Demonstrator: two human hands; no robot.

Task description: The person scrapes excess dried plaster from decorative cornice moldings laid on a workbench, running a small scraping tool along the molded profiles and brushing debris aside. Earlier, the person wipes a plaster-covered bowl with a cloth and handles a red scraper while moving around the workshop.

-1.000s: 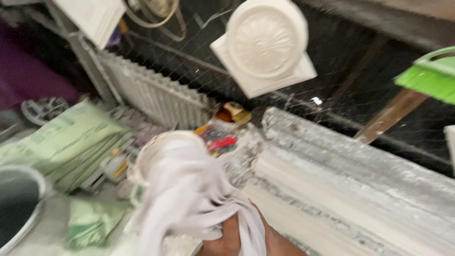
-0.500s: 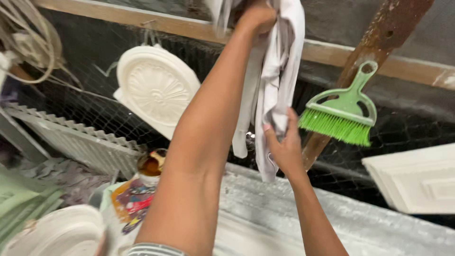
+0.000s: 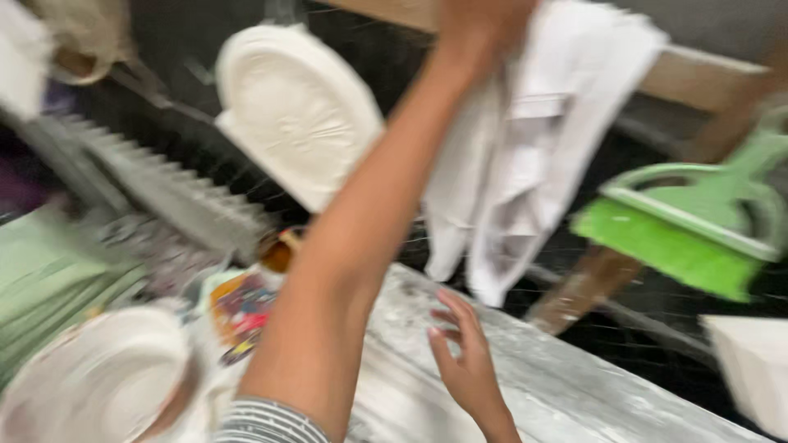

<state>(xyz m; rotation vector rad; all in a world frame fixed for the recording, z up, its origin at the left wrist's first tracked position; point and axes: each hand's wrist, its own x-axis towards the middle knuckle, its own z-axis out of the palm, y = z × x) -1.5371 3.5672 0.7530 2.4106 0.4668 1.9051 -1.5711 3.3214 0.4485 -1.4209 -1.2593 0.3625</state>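
The left hand [image 3: 484,20] is raised to twelve o'clock, its fingers closed over the top of a white cloth [image 3: 525,156] that hangs down against the dark wire mesh [image 3: 189,164]. The picture is blurred, so how much of the cloth the fingers pinch is hard to tell. The right hand [image 3: 464,361] floats lower, at about six o'clock, fingers spread and loose, holding nothing; it sits just under the cloth's hanging tail without touching it.

At three o'clock from the cloth a green hand brush [image 3: 689,234] hangs with its bristles down, in front of a rusty wooden post [image 3: 591,287]. At ten o'clock a white plaster medallion [image 3: 291,107] leans on the mesh. Below it lies a ribbed plaster moulding [image 3: 172,197].

At eight o'clock, by the striped sleeve [image 3: 267,422], sits a round white plaster dish [image 3: 98,381]; I cannot tell what is in it. Just beside it lies a colourful printed packet [image 3: 242,308], and a small brownish jar [image 3: 279,250] stands above it, contents unclear. A dusty grey slab [image 3: 574,385] runs under the right hand.
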